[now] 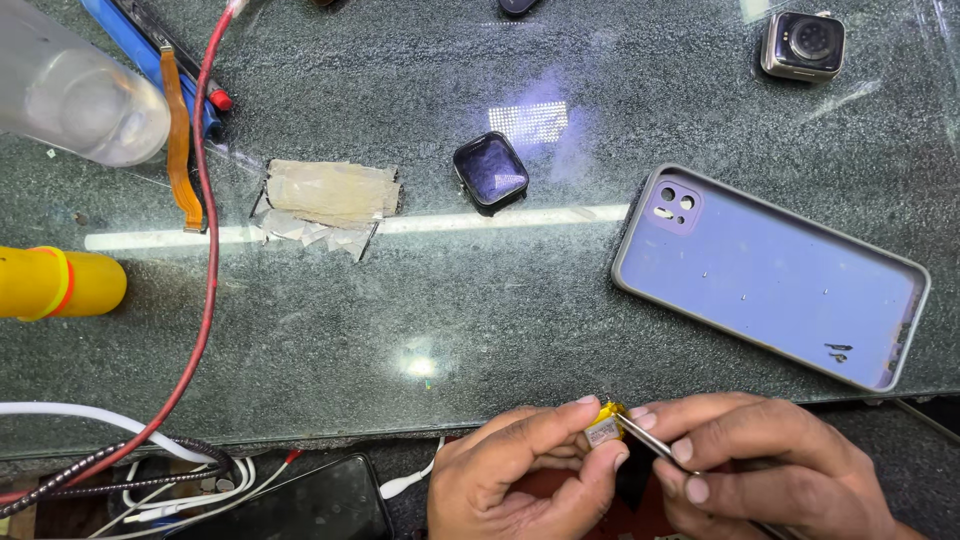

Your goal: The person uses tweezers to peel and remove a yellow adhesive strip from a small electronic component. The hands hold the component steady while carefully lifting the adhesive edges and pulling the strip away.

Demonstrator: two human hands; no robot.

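Note:
At the bottom edge of the view my left hand pinches a small yellow-wrapped part between thumb and forefinger. My right hand grips thin metal tweezers, whose tip touches that yellow part. Both hands hover just in front of the near edge of the glass-topped counter. What lies below my hands is hidden.
A lilac phone case lies at right, camera cut-out up. A black smartwatch screen, a silver watch body, taped scrap, clear bottle, yellow tool handle, orange flex cable, red wire and dark phone surround them.

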